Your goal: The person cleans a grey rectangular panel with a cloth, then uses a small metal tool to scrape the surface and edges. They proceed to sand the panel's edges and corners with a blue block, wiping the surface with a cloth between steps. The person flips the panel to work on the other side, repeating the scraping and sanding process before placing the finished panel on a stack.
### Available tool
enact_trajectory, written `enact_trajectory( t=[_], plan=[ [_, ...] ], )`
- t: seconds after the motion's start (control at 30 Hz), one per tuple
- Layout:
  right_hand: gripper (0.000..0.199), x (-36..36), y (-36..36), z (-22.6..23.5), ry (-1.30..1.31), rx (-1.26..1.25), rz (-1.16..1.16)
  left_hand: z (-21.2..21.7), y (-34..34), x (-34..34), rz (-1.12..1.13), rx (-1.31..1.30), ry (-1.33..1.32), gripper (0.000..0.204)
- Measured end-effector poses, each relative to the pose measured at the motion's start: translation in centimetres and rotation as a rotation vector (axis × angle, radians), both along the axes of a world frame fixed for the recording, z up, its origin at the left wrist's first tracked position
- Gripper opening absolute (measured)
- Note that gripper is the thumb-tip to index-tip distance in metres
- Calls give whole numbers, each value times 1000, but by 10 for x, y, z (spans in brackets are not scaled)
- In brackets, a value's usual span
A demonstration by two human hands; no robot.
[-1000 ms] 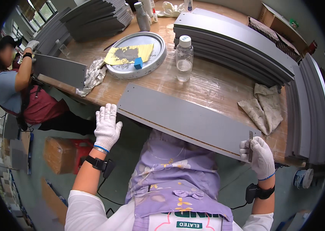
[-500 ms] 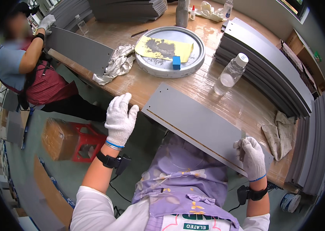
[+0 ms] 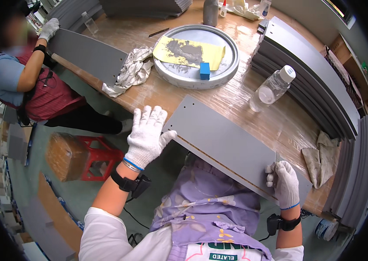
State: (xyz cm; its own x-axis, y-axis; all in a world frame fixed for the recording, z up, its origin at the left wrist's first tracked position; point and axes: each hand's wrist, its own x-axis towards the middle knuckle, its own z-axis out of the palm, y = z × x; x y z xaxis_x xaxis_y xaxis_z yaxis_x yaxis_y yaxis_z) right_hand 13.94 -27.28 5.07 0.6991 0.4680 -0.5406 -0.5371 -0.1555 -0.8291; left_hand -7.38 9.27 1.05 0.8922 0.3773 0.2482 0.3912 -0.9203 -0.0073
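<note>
A long grey panel lies slantwise at the table's near edge, with small holes at its left end and a brown groove along its near side. My left hand, in a white knit glove, is open with fingers spread, its thumb at the panel's near left corner. Over the panel's right end, my gloved right hand is closed on a thin flat scraper, seen nearly edge-on and mostly hidden by the fingers.
A round grey lid bears a putty-smeared yellow sheet and a blue block. Nearby are a clear bottle, a white rag and stacked grey panels. A co-worker at the left holds another panel.
My left hand has moved right to the panel's left end, its fingers spreading. My right hand has turned slightly, so the scraper shows more edge-on. The view has shifted a little.
</note>
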Motion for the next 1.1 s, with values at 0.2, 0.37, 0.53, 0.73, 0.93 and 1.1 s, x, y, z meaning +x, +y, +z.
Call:
enact_trajectory(
  t=[0.2,0.37,0.53,0.73,0.93,1.1],
  plan=[
    [15,19,6,4,51,-9,0,17,4,-32,262,-130,-202,48],
    [13,78,22,-2,118,45,-83,18,-16,-13,284,-493,-248,49],
    [40,125,27,-11,-883,-423,-107,20,-32,14,88,-41,-238,55],
    [51,-2,34,11,-1291,-464,418,34,-108,77,-392,-283,-116,50],
    [67,-23,14,-28,-1357,-667,619,12,-127,124,-486,-196,23,66],
    [72,-5,-110,-30,-1190,-1089,321,-5,-42,88,-121,-93,122,72]
  ],
)
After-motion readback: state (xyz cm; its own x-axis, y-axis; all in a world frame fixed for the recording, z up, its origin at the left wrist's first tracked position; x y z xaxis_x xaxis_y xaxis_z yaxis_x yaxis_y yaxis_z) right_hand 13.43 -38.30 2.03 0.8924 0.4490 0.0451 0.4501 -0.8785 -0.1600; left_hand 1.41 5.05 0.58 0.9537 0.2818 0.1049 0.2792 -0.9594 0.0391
